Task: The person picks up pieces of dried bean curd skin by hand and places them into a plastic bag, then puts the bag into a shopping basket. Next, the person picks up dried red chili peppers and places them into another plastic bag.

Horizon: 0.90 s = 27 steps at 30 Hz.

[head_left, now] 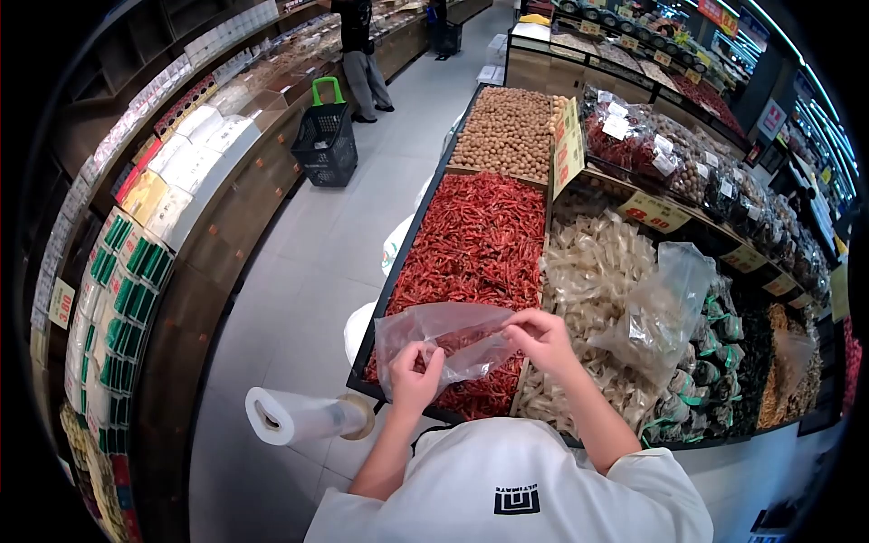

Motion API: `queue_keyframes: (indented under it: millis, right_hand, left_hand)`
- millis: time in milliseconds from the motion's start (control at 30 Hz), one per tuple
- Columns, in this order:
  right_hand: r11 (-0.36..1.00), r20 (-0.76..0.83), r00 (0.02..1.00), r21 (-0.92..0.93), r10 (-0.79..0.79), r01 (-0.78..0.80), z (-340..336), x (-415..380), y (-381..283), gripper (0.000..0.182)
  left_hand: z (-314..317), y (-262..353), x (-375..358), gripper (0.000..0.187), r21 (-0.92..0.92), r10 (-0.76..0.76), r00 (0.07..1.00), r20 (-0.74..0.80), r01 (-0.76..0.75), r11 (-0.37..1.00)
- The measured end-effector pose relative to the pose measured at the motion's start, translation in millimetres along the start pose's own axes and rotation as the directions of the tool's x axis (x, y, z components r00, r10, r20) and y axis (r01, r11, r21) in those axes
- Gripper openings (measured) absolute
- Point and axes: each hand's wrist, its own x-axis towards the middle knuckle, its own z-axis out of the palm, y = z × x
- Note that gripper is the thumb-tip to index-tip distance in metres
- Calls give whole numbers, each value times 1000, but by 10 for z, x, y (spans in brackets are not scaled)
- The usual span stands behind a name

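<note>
A clear plastic bag [466,339] is stretched between my two hands, over the near end of the dried red chilies [475,240]. At the bag's left part, my left hand [415,373] is closed, fingers curled and pinching the film. My right hand [540,337] pinches the bag's upper right edge between thumb and fingers. Chilies show through the thin film. Right of my right hand lie pale dried strips [593,258], with another clear plastic bag [665,299] resting on top of them.
A roll of plastic bags [303,416] stands at the left corner of the bin. Round brown nuts [507,131] fill the far compartment, beside a yellow price sign [568,149]. A dark shopping basket [326,145] with a green handle stands in the aisle near a person [362,68].
</note>
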Motion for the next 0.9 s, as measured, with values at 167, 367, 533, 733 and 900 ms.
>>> queue_keyframes:
  millis: [167, 367, 533, 733, 900]
  right_hand:
    - [947, -302, 952, -283, 60, -150, -530, 379, 457, 18]
    - [601, -80, 988, -799, -131, 15, -450, 936, 720, 28]
    - [354, 134, 986, -921, -101, 162, -212, 1331, 924, 22]
    - [118, 72, 997, -991, 34, 68, -86, 1533, 1257, 14]
    - [272, 34, 999, -962, -10, 35, -147, 1496, 1178, 15]
  left_hand:
    - [27, 19, 3, 13, -9, -4, 1000, 31, 4, 1000]
    - [37, -24, 4, 14, -24, -5, 997, 72, 7, 1000]
    - [38, -78, 19, 13, -23, -22, 996, 88, 25, 999]
    - [36, -10, 85, 13, -24, -13, 999, 52, 14, 1000]
    - [23, -21, 130, 13, 2, 13, 998, 53, -13, 1000]
